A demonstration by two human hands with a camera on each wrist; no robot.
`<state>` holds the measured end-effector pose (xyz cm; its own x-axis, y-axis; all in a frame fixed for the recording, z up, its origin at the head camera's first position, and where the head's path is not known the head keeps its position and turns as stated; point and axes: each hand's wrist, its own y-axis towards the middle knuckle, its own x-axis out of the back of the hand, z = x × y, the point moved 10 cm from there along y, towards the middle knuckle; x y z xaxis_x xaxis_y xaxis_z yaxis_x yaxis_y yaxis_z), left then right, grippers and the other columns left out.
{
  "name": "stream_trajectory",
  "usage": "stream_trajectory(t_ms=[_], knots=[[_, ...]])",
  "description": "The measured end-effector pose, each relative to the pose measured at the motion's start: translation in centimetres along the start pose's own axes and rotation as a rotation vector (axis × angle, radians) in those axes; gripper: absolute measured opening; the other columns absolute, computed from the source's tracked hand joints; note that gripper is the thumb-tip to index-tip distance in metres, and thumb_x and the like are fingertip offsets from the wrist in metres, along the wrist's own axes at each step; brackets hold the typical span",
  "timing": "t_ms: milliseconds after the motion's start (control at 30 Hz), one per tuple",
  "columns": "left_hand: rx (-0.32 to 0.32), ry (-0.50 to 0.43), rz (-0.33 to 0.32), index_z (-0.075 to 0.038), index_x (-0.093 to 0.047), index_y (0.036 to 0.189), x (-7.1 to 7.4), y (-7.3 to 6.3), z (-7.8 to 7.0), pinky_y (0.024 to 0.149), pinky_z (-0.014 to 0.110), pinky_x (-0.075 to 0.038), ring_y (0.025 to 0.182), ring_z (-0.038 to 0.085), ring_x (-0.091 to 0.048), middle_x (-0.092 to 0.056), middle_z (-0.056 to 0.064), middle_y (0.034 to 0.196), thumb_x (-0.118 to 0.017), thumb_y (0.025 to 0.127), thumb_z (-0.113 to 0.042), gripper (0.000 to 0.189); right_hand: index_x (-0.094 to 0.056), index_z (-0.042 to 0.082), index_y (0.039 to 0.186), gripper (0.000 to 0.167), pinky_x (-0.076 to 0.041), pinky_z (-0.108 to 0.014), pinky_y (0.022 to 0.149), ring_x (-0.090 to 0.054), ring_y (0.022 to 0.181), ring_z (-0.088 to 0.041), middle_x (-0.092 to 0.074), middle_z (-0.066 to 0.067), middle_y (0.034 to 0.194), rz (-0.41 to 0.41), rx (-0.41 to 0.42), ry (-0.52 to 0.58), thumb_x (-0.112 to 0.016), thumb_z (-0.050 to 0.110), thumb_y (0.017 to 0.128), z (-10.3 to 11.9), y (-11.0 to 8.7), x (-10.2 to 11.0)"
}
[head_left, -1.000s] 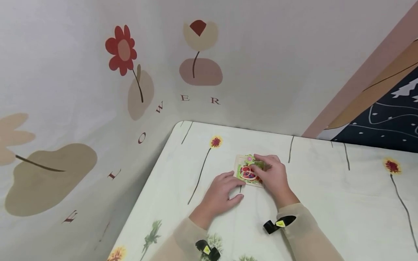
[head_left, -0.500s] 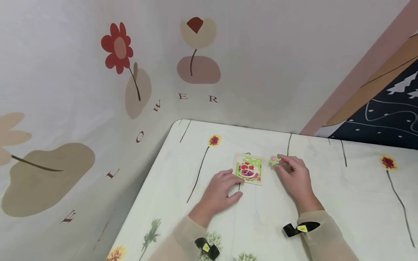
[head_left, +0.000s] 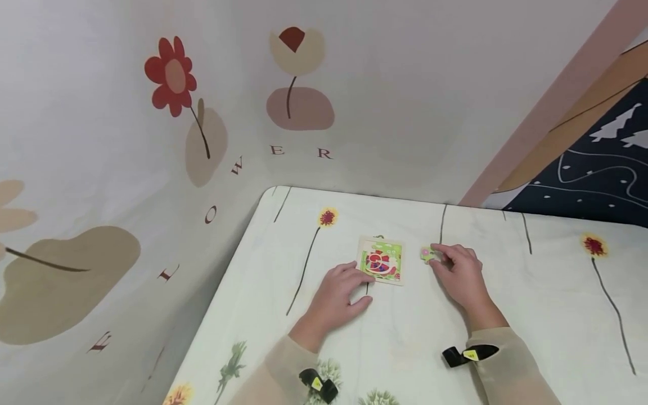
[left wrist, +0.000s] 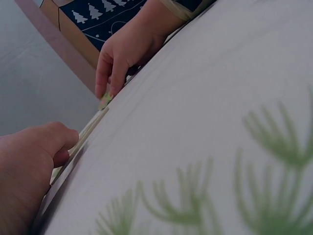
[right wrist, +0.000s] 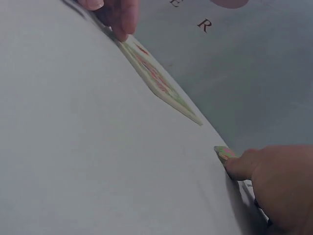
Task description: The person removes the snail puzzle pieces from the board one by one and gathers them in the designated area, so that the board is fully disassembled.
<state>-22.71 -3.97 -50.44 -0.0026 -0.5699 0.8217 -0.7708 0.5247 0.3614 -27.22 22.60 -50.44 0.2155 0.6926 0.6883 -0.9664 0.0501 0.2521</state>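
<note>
Puzzle board: small square wooden puzzle board lies flat on the table, in the middle part near the far edge. It shows a green and red picture.
Loose piece: small green puzzle piece with a pink flower lies on the table just beside the right side of the board, not touching it.
Left hand: left hand rests on the table at the near left corner of the board. Its fingers are a little bent and relaxed, and the fingertips touch the left edge of the board. The hand does not close around anything. In the left wrist view one knuckle is just beside the thin board edge.
Right hand: right hand rests on the table to the right of the board. Its fingertips pinch or press the green piece at its right side. In the right wrist view one finger is touching the piece; I cannot tell if the thumb is under it.
Table cover: white cloth with printed flowers and long thin stems.
Background: pale wall cloth with a red flower and brown letters; at the far right a dark blue cloth with white trees.
</note>
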Motion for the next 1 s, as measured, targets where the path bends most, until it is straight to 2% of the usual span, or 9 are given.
stream_trajectory(t_ms=[233, 433, 600, 800, 900, 1000], knots=[[-0.013, -0.013, -0.027, -0.019, -0.076, 0.126, 0.2, 0.0, -0.1, 0.118, 0.051, -0.042, 0.14, 0.03, -0.056, -0.075, -0.003, 0.126, -0.081, 0.093, -0.03, 0.035, -0.075, 0.001, 0.127, 0.032, -0.028, -0.059, 0.092, -0.046, 0.099, -0.033, -0.056, -0.006, 0.086, -0.002, -0.001, -0.021, -0.074, 0.002, 0.095, 0.2, 0.2, -0.2], [0.003, -0.022, -0.029, -0.018, -0.075, 0.127, 0.2, 0.2, 0.0, 0.117, 0.05, -0.043, 0.138, 0.028, -0.057, -0.072, -0.001, 0.13, -0.082, 0.093, -0.03, 0.037, -0.072, 0.0, 0.133, 0.042, -0.027, -0.06, 0.097, -0.048, 0.105, -0.036, -0.06, -0.009, 0.093, -0.002, -0.037, -0.016, -0.066, 0.0, 0.091, -0.1, 0.3, -0.3], [0.079, 0.029, -0.015, -0.016, -0.071, 0.134, 0.3, 0.5, 0.7, 0.119, 0.053, -0.04, 0.146, 0.03, -0.049, -0.063, 0.004, 0.146, -0.081, 0.093, -0.035, 0.047, -0.07, 0.002, 0.136, 0.047, -0.026, -0.061, 0.101, -0.049, 0.107, -0.034, -0.062, -0.012, 0.102, -0.041, -0.073, 0.044, -0.067, 0.003, 0.089, -0.4, 0.5, -0.2], [0.169, 0.093, 0.046, -0.017, -0.067, 0.141, -0.3, 0.4, 1.2, 0.124, 0.057, -0.031, 0.156, 0.037, -0.033, -0.048, 0.01, 0.163, -0.078, 0.094, -0.042, 0.054, -0.072, 0.004, 0.131, 0.037, -0.024, -0.066, 0.104, -0.05, 0.118, -0.04, -0.064, -0.016, 0.113, -0.109, -0.08, 0.031, -0.072, 0.012, 0.094, 0.1, 0.4, 0.1], [0.215, 0.101, 0.053, -0.017, -0.066, 0.142, -0.4, 0.1, 1.5, 0.126, 0.058, -0.026, 0.158, 0.04, -0.028, -0.043, 0.015, 0.165, -0.077, 0.094, -0.044, 0.056, -0.073, 0.004, 0.128, 0.034, -0.024, -0.068, 0.104, -0.049, 0.122, -0.042, -0.064, -0.018, 0.118, -0.119, -0.066, 0.009, -0.072, 0.015, 0.096, 0.8, 0.4, -0.1], [0.23, 0.091, 0.038, -0.016, -0.065, 0.143, -0.5, 0.3, 1.4, 0.127, 0.058, -0.023, 0.158, 0.04, -0.028, -0.047, 0.015, 0.162, -0.079, 0.092, -0.044, 0.059, -0.074, 0.003, 0.125, 0.032, -0.023, -0.068, 0.105, -0.048, 0.123, -0.043, -0.065, -0.019, 0.118, -0.123, -0.023, 0.012, -0.069, 0.012, 0.095, 1.6, 0.6, -0.3]])
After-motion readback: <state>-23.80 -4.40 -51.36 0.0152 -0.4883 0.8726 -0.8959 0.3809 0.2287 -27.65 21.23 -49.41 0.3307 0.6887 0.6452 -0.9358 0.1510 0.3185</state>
